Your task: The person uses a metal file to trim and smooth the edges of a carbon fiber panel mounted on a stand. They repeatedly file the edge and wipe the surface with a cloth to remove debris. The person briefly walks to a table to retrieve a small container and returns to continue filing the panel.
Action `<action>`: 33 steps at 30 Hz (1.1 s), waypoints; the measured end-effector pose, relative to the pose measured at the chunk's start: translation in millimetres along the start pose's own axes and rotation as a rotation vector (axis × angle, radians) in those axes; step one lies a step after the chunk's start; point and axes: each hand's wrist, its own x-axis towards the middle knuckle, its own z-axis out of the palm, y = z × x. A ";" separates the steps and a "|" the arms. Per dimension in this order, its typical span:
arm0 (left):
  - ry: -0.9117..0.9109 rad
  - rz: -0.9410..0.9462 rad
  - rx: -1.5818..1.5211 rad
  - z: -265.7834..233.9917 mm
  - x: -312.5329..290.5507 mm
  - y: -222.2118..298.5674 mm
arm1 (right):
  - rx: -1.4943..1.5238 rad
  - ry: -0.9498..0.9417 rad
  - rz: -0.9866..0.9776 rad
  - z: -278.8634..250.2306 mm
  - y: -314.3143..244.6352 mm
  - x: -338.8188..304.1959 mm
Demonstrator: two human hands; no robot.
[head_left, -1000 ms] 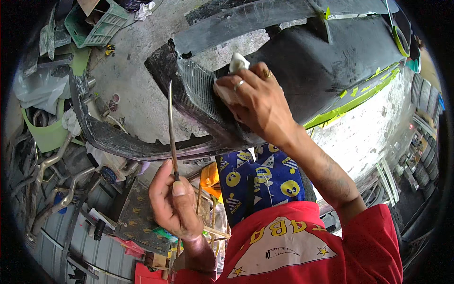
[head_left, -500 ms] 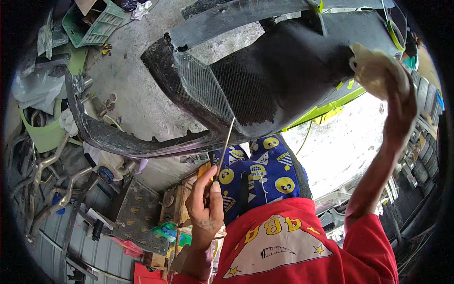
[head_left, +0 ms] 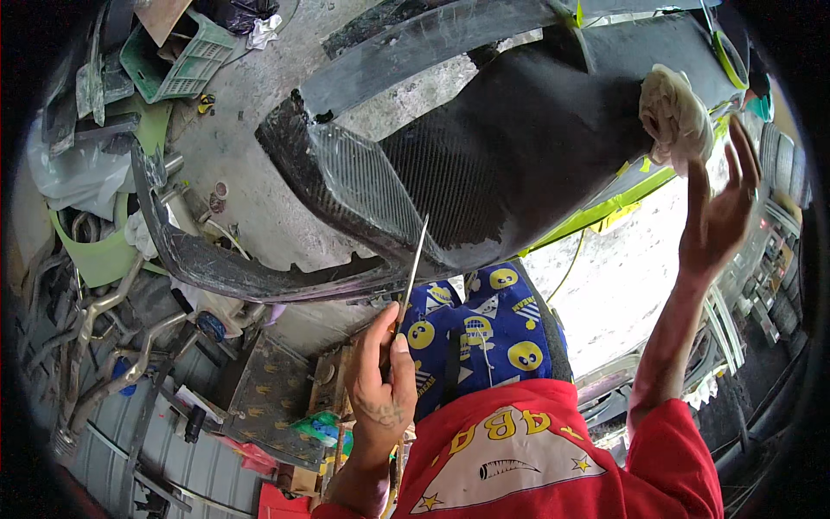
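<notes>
- Blk panel (head_left: 527,160): top cut off at view edge.
- R hand (head_left: 723,218): fingers spread, just below rag (head_left: 673,114); contact unclear.
- L hand (head_left: 381,381): pinching blade (head_left: 416,270), lower end hidden.
- Rag: crumpled, at panel's R end.
- Blade: thin, tip overlaps panel; can't tell if touching.

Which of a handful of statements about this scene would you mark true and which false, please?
1. The left hand holds a slender tool. True.
2. The right hand is clenched in a tight fist. False: its fingers are extended.
3. The pale cloth is nearer the right hand than the left hand. True.
4. The tool's tip points down at the red shirt. False: it points up toward the black panel, away from the shirt.
5. A green crate is at the upper left. True.
</notes>
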 end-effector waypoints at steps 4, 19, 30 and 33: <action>0.004 0.061 -0.038 0.1 19.3 14.6 | 0.314 -0.009 0.212 -3.4 -63.4 -41.5; 0.124 0.158 0.062 -2.4 18.2 10.5 | -0.232 -0.142 0.317 6.1 28.2 7.5; 0.092 0.173 0.054 -1.0 20.4 23.3 | 0.634 0.397 0.825 -80.0 40.3 -78.1; 0.059 0.184 0.096 -4.1 17.2 33.2 | 0.662 0.438 0.872 -94.9 41.5 -94.8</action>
